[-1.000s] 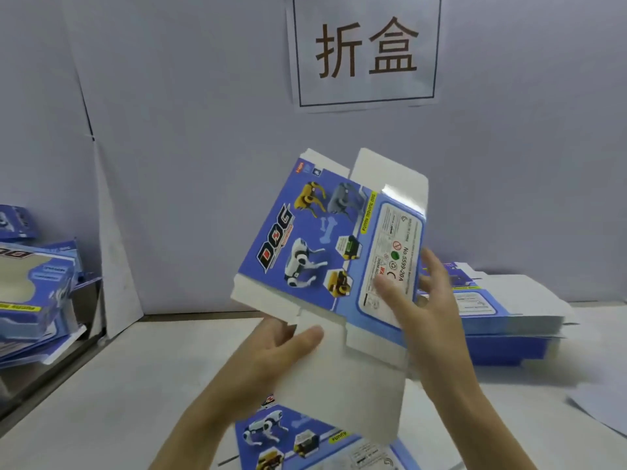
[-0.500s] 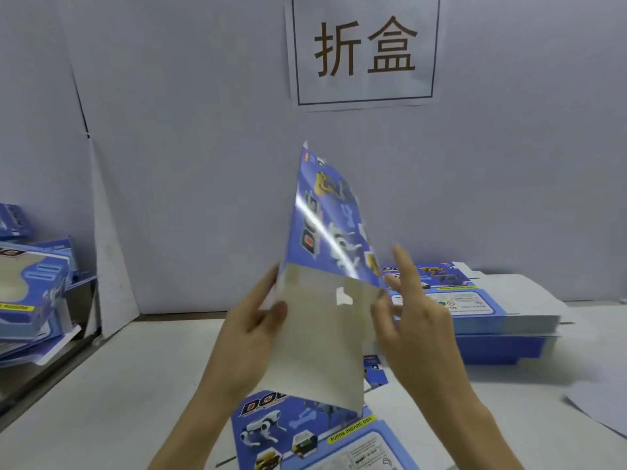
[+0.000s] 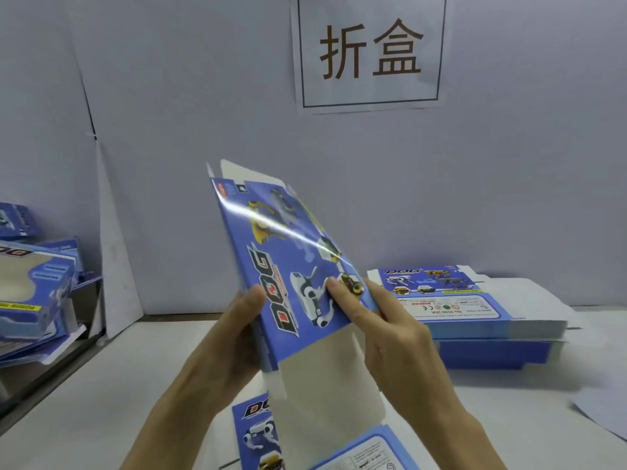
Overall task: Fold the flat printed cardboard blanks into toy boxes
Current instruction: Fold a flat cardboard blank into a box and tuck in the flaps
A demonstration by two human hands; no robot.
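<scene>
Gripping the blank (image 3: 295, 266) by its left edge with the left hand (image 3: 224, 337) and pinching its right with the right hand (image 3: 386, 334), above the near worktop (image 3: 135, 385), judging it light, glossy, bendy, best held beside creases.

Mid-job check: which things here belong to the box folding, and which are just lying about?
In the job: DOG blank gripped by left hand and right hand; stack of flat blanks; spare blank lying below; folded boxes at left.
Lying about: wall sign; loose white sheet at right.
</scene>
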